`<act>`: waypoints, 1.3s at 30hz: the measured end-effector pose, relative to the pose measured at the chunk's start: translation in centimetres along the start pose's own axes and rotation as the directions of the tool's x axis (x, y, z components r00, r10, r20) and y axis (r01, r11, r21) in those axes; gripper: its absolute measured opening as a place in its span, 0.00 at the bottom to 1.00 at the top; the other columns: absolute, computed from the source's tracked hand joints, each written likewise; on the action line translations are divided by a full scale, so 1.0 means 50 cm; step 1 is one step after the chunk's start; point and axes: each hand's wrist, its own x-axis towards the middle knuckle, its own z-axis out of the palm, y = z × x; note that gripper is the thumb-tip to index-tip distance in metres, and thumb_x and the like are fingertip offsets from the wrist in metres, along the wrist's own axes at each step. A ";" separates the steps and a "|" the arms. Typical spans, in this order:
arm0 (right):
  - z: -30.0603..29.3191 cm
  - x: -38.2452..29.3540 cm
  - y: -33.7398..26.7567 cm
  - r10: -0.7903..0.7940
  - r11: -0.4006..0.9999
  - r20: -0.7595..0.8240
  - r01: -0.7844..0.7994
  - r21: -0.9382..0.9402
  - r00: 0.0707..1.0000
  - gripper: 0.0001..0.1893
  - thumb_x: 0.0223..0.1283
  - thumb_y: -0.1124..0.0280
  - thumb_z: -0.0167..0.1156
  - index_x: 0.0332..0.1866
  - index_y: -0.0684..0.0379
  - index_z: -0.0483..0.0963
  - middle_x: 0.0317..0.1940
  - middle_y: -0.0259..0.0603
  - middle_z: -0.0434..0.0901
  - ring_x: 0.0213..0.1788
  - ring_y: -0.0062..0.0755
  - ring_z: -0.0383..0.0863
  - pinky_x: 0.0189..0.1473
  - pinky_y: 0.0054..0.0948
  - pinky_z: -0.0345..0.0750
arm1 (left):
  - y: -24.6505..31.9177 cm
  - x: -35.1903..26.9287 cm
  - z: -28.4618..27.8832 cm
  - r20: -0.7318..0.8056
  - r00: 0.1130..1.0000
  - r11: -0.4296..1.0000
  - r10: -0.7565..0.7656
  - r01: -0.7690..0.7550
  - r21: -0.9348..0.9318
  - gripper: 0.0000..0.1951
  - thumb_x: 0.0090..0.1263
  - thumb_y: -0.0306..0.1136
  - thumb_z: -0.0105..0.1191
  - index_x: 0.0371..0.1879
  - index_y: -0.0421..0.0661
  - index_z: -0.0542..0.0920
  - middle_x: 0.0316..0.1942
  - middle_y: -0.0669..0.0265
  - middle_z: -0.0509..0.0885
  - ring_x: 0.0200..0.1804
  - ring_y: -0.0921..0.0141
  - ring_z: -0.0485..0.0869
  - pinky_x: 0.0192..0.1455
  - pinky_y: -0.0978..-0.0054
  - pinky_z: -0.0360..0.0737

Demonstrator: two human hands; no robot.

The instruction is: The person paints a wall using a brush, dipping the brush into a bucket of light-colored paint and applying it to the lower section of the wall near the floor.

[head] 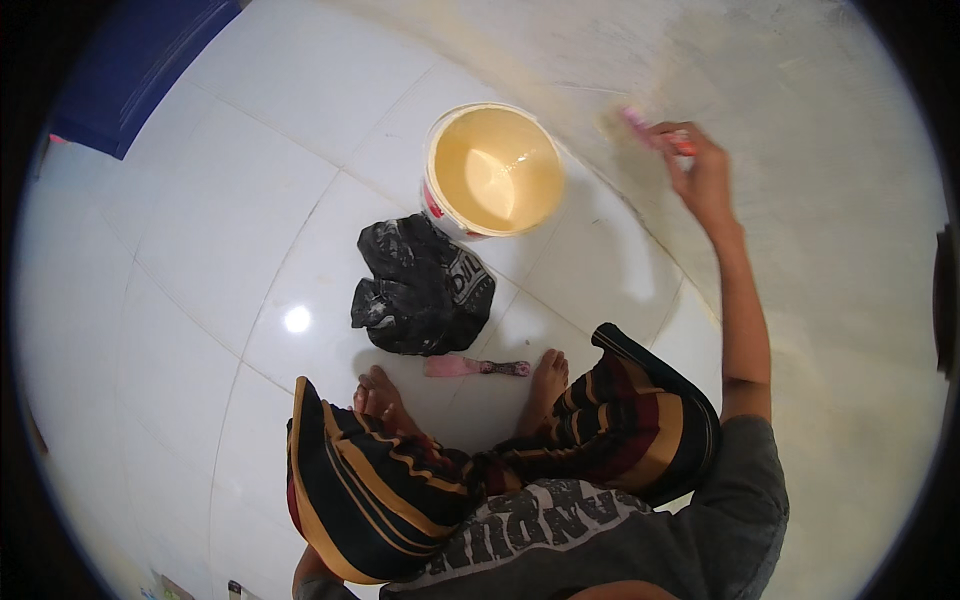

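Note:
My right hand (697, 165) grips a small tool with a pinkish head and an orange-red part, probably a paintbrush (641, 127); motion blurs it. Its head is at the lower part of the pale wall (817, 225), beside a yellowish damp-looking patch. To its left stands an open plastic bucket (435, 184), its inside coated cream, with pale paint at the bottom. My left forearm goes under the striped cloth over my legs; the left hand is mostly hidden, with possible fingertips by the left foot. A putty knife (476, 366) with a pink-stained blade lies between my feet.
A crumpled black cloth or bag (427, 292) with pale smears and lettering lies against the bucket's near side. White floor tiles (225, 225) meet the wall along a curved-looking edge. A dark blue item (142, 67) is at the upper left. Small objects lie at the lower left rim.

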 end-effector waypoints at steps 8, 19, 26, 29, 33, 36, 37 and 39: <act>0.174 -0.038 0.117 0.041 0.996 0.187 -0.025 -0.091 0.982 0.08 0.62 0.73 0.59 0.44 0.61 0.78 0.36 0.50 0.82 0.36 0.53 0.82 0.39 0.41 0.78 | -0.016 -0.008 -0.008 -0.089 0.976 0.971 0.198 -0.208 -0.115 0.20 0.63 0.38 0.56 0.54 0.46 0.76 0.55 0.54 0.80 0.59 0.56 0.78 0.59 0.56 0.74; 0.042 0.076 -0.102 -0.100 0.995 -0.047 0.099 -0.016 0.994 0.07 0.61 0.78 0.61 0.44 0.65 0.78 0.39 0.44 0.85 0.43 0.38 0.86 0.47 0.28 0.79 | -0.096 -0.086 -0.055 -0.214 0.937 0.933 0.275 -0.314 -0.176 0.19 0.64 0.38 0.56 0.53 0.47 0.77 0.57 0.55 0.80 0.61 0.57 0.77 0.61 0.55 0.72; 0.148 -0.047 0.093 0.108 0.994 0.227 -0.110 -0.007 0.968 0.07 0.64 0.81 0.55 0.44 0.69 0.76 0.33 0.51 0.81 0.38 0.37 0.83 0.42 0.31 0.78 | -0.044 -0.120 -0.078 -0.234 0.869 0.836 0.436 -0.487 -0.252 0.18 0.65 0.38 0.55 0.52 0.48 0.77 0.58 0.55 0.79 0.62 0.57 0.76 0.62 0.55 0.70; 0.162 -0.053 0.114 0.090 0.996 0.246 -0.085 -0.029 0.965 0.08 0.65 0.81 0.54 0.47 0.67 0.76 0.34 0.51 0.82 0.38 0.38 0.83 0.42 0.31 0.78 | -0.028 -0.144 -0.063 -0.234 0.865 0.824 0.444 -0.496 -0.272 0.17 0.65 0.38 0.55 0.52 0.48 0.77 0.58 0.55 0.79 0.63 0.57 0.75 0.63 0.54 0.70; 0.142 -0.023 0.169 0.083 0.996 0.159 -0.076 -0.050 0.984 0.09 0.66 0.80 0.54 0.49 0.66 0.76 0.39 0.50 0.83 0.39 0.37 0.84 0.44 0.32 0.79 | -0.005 -0.123 -0.056 -0.238 0.843 0.798 0.483 -0.535 -0.278 0.17 0.65 0.38 0.55 0.52 0.48 0.78 0.58 0.56 0.79 0.63 0.58 0.75 0.63 0.54 0.69; 0.059 -0.003 0.146 0.077 0.996 0.086 -0.080 0.036 0.993 0.09 0.68 0.79 0.54 0.50 0.66 0.76 0.42 0.47 0.83 0.42 0.34 0.84 0.47 0.31 0.79 | 0.011 -0.116 -0.053 -0.233 0.834 0.786 0.499 -0.550 -0.283 0.16 0.66 0.37 0.54 0.52 0.49 0.78 0.59 0.56 0.79 0.64 0.58 0.74 0.64 0.54 0.69; 0.023 -0.004 0.124 0.089 0.996 0.026 -0.089 0.008 0.996 0.09 0.68 0.79 0.54 0.50 0.65 0.75 0.43 0.46 0.83 0.44 0.35 0.84 0.49 0.30 0.78 | 0.012 -0.114 -0.055 -0.233 0.832 0.784 0.504 -0.553 -0.281 0.16 0.66 0.37 0.54 0.52 0.49 0.78 0.59 0.56 0.79 0.64 0.58 0.74 0.64 0.54 0.69; -0.042 -0.005 0.056 0.096 0.993 -0.076 -0.101 -0.066 0.992 0.10 0.68 0.78 0.54 0.51 0.65 0.75 0.43 0.45 0.83 0.45 0.36 0.84 0.51 0.30 0.78 | 0.016 -0.115 -0.056 -0.228 0.827 0.776 0.514 -0.561 -0.287 0.16 0.66 0.37 0.54 0.52 0.49 0.78 0.59 0.56 0.79 0.64 0.58 0.74 0.65 0.54 0.68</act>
